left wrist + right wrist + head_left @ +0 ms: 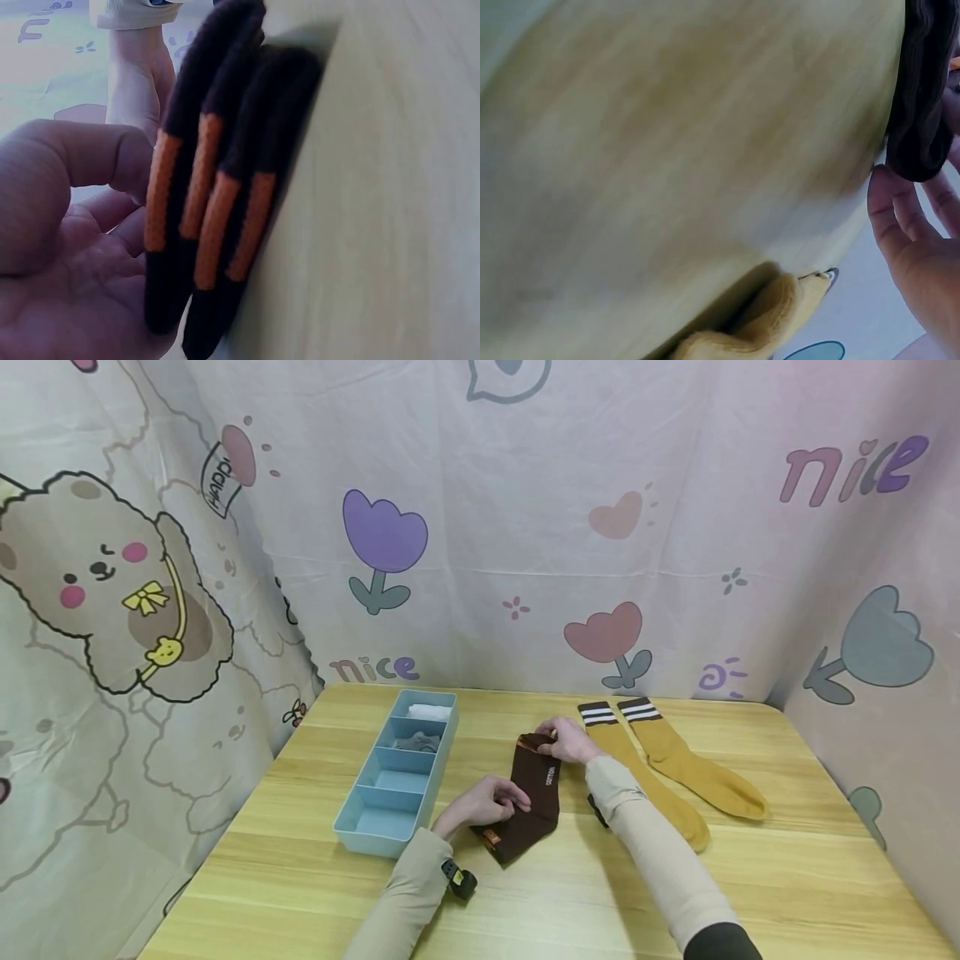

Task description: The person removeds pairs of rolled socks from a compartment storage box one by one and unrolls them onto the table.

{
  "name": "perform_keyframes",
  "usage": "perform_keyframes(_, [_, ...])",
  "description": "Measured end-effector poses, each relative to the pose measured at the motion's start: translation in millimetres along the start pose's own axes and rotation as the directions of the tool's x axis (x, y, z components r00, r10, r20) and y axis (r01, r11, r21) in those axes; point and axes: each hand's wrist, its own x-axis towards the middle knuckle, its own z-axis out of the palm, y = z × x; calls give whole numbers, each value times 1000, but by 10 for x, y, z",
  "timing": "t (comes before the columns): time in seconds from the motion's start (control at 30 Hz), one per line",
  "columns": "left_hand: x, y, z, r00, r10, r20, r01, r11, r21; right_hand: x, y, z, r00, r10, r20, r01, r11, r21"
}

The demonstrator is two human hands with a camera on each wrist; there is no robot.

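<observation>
A pair of dark brown socks, one laid on the other, lies on the table between the hands. Orange patches mark the end of the brown socks in the left wrist view. My left hand touches their near left side with loosely bent fingers; its palm faces the sock edges. At their far end, my right hand has its fingers on the edge. In the right wrist view, fairly straight fingers of the right hand meet the end of the brown sock, partly cut off by the frame.
Left of the socks stands a light blue divided box; its two far compartments hold a white item and a grey item. Two mustard socks with striped cuffs lie to the right. A printed curtain hangs behind the wooden table.
</observation>
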Motion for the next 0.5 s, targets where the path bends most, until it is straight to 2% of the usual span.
perform_keyframes(0.17, [0,-8,-2,1000,-6,9,6,1000,-12,-11,28,-17,1000,-21,-11,22,999,32])
perform_keyframes(0.37, [4,-23,3,1000,-3,18,3,1000,-31,-44,40,-75,993,-63,100,51,991,121])
perform_keyframes(0.5, [2,-14,2,1000,-13,12,13,1000,-25,-46,42,-92,986,-78,147,65,994,89])
